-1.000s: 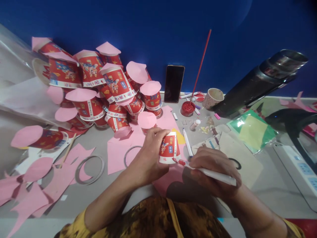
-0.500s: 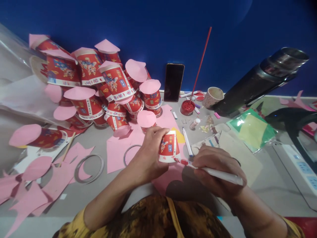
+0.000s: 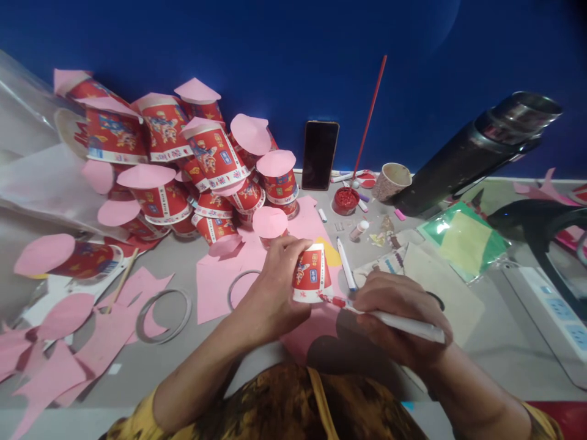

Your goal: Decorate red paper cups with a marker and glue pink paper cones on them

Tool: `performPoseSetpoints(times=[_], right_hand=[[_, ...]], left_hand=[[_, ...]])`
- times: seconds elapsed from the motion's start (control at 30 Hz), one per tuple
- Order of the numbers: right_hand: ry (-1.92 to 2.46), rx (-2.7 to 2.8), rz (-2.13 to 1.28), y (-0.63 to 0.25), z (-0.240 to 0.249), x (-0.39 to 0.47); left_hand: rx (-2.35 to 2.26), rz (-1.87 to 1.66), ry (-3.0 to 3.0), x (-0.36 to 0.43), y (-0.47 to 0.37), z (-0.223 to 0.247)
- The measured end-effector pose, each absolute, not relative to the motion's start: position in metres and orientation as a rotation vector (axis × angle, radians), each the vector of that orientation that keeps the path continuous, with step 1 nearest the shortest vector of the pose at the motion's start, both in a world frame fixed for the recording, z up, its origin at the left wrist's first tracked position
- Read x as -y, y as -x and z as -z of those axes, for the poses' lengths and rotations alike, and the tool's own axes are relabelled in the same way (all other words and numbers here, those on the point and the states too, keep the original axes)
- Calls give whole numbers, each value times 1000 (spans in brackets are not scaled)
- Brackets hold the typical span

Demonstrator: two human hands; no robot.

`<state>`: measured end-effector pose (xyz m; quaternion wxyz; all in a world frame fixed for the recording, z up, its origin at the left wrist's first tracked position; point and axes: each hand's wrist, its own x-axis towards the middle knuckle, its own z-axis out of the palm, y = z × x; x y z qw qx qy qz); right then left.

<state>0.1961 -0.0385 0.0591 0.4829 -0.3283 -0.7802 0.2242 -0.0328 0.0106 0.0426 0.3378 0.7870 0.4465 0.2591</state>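
My left hand is wrapped round a red paper cup with a white band, printed figures and small red marks on the band. In my right hand is a white marker with a red tip end, which meets the cup's white band. Just beyond the cup, another cup wears a pink paper disc. A second marker with a blue end lies on the table beside my right hand. Pink paper sheets spread under and around my left hand.
Red cups with pink cone tops are stacked at the left. A phone leans on the blue wall. Farther right stand a red pot, a patterned cup, a black flask and a power strip. Tape rings lie left.
The marker tip has shifted slightly left along the cup's white band, with my right hand following. The whole view has moved a little. Both holds are unchanged.
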Motion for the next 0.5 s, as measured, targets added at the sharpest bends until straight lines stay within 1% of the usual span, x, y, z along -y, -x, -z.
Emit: performPoseSetpoints(times=[0.2, 0.37, 0.5], right_hand=[[811, 1883, -570, -197, -60, 39], [864, 1841, -456, -201, -64, 39], [858, 1814, -452, -203, -64, 38]], left_hand=[[-1136, -680, -2033, -13, 33, -45], [-1084, -670, -2016, -14, 36, -47], [-1016, -636, -1966, -15, 42, -44]])
